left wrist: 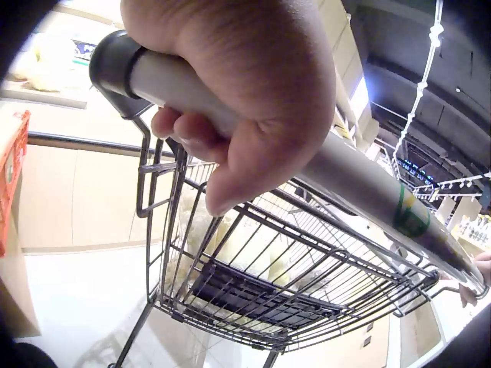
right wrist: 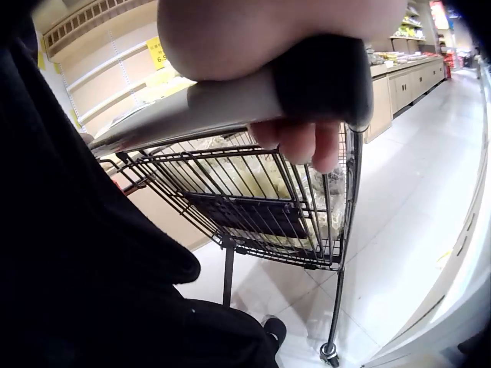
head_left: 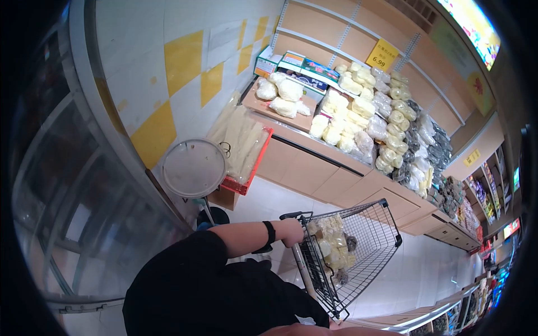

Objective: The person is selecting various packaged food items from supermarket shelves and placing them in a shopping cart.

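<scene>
My left hand (head_left: 291,232) grips one end of the grey handle (left wrist: 345,172) of a wire shopping cart (head_left: 372,252), its fingers wrapped round the bar. At the handle's other end, by the black cap (right wrist: 326,80), my right hand (right wrist: 276,31) curls round the bar, fingertips showing below it. In the head view that hand is mostly hidden at the bottom edge. Inside the cart lie clear bags of pale yellow and dark goods (head_left: 336,249), seen through the wire mesh in both wrist views.
A long wooden counter (head_left: 358,182) bears piled bagged goods (head_left: 350,109) under a yellow price sign (head_left: 383,54). Left of it stand a red-edged crate (head_left: 246,162) and a round-topped stand (head_left: 194,167). Tiled floor (right wrist: 391,230) runs along the counter to the right.
</scene>
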A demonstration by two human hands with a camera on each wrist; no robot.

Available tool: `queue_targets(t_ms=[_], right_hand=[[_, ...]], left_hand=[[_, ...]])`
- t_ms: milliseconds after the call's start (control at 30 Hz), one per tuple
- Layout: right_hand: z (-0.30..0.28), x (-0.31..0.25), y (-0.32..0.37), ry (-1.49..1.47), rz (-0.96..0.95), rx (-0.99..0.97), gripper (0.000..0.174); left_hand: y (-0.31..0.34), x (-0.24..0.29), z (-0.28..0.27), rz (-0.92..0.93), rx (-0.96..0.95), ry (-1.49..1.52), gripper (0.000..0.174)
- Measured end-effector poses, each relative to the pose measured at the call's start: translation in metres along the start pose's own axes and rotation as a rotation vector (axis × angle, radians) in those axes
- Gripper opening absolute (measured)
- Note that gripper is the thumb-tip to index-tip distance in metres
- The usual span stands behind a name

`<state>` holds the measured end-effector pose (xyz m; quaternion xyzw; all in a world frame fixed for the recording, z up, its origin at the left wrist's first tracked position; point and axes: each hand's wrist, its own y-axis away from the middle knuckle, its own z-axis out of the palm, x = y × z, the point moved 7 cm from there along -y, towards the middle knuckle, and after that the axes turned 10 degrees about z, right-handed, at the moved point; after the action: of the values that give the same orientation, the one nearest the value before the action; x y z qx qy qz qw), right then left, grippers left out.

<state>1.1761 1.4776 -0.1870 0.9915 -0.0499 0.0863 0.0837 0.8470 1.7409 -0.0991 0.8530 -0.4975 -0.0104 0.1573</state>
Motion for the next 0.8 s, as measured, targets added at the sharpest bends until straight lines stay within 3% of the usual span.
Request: queue_targets(t_ms=[267,367,667,733,767,800], right_hand=[[-0.071,-0.041,-0.125,-0.249,-0.036,-0.046,0.029],[-0.094,-0.051,-0.161,-0.293,-0.074,-0.06,0.029],[-0.119,-0.07,-0.239,-0.411,-0.15,-0.096,0.027],[-0.115,-0.073,-0.249,-0.427,-0.158,-0.113,0.027],[-0.118,-0.076,-0.255,-0.431,-0.162,-0.122,0.027],[-0.12,-0.078,-0.258,-0.432,-0.168,-0.134,0.027]], left_hand=[[-0.058,-0.052,-0.018,0.027,-0.051,-0.074,0.025],[-0.072,-0.063,-0.037,0.129,0.003,-0.084,0.025],[-0.096,-0.1,-0.063,0.144,0.052,-0.149,0.022],[-0.095,-0.105,-0.067,0.155,0.365,-0.136,0.021],[-0.098,-0.113,-0.063,0.117,0.266,-0.092,0.039],[-0.095,-0.124,-0.053,0.112,0.262,-0.083,0.039]])
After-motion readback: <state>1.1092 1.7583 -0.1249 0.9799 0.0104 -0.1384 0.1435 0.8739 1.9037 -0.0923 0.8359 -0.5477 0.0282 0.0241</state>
